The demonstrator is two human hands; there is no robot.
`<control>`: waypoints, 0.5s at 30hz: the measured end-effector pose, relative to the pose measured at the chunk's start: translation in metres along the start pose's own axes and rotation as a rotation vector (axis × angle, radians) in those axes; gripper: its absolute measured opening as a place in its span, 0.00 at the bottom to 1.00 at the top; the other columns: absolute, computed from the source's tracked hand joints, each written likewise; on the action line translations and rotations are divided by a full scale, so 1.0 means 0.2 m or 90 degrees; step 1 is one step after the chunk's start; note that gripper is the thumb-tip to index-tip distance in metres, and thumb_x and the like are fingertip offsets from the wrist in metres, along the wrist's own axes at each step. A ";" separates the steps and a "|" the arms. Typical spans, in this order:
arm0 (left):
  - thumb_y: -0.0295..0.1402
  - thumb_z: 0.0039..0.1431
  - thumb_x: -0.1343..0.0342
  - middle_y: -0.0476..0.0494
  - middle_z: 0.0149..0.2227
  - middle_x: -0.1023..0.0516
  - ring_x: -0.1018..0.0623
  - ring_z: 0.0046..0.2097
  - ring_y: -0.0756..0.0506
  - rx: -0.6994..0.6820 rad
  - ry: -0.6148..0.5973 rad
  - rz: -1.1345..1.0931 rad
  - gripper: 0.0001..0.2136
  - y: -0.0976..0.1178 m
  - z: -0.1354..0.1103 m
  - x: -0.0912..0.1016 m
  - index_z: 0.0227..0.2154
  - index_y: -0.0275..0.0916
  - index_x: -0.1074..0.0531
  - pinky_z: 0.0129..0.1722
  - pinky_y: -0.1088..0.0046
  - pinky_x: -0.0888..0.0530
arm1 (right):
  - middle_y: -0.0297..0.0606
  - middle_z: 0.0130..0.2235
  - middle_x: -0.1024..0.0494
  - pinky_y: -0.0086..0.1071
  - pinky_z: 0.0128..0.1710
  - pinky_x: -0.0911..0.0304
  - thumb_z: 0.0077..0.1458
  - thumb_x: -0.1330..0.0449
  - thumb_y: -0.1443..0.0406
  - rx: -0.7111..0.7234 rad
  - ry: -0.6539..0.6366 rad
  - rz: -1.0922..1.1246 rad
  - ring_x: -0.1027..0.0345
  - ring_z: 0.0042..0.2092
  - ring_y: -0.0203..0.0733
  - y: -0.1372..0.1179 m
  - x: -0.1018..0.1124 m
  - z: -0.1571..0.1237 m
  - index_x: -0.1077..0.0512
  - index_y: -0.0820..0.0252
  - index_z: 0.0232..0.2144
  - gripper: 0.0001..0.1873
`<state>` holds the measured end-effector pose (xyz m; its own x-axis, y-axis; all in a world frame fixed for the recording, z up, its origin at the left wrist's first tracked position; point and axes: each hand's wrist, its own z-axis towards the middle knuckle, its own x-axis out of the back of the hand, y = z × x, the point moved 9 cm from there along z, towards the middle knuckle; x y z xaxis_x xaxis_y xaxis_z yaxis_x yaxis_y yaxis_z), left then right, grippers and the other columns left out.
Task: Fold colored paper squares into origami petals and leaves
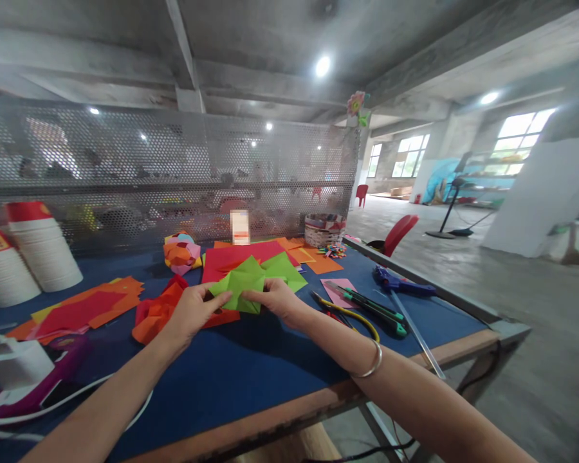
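Note:
Both my hands pinch a folded green paper piece (241,289) just above the blue table (251,373). My left hand (193,312) grips its left edge with thumb and fingers closed. Closed on the right edge is my right hand (275,299), whose wrist carries a silver bangle. More green paper (282,267) lies just behind, on top of red sheets (244,256). A crumpled orange and red paper form (154,312) sits beside my left hand.
Stacked white paper cups (41,247) stand far left, orange and red sheets (84,308) near them. Cutters and a yellow-handled tool (367,308), a blue glue gun (400,283) and a metal ruler (417,334) lie right. A perforated metal screen (174,167) backs the table. A white device with cables (14,366) sits front left.

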<state>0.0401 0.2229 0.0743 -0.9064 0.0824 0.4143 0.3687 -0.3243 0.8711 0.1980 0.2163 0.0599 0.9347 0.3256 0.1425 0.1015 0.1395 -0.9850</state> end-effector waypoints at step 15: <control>0.43 0.66 0.43 0.42 0.49 0.24 0.22 0.46 0.46 -0.145 0.096 0.005 0.20 0.11 -0.02 0.04 0.54 0.37 0.31 0.46 0.61 0.21 | 0.42 0.52 0.24 0.43 0.46 0.26 0.67 0.38 0.58 -0.119 0.042 0.041 0.25 0.47 0.44 0.04 0.02 -0.02 0.28 0.60 0.52 0.16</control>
<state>0.0398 0.2124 0.0962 -0.9306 -0.0566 0.3616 0.3349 -0.5298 0.7792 0.2042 0.2142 0.0517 0.9609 0.2659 0.0774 0.0960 -0.0579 -0.9937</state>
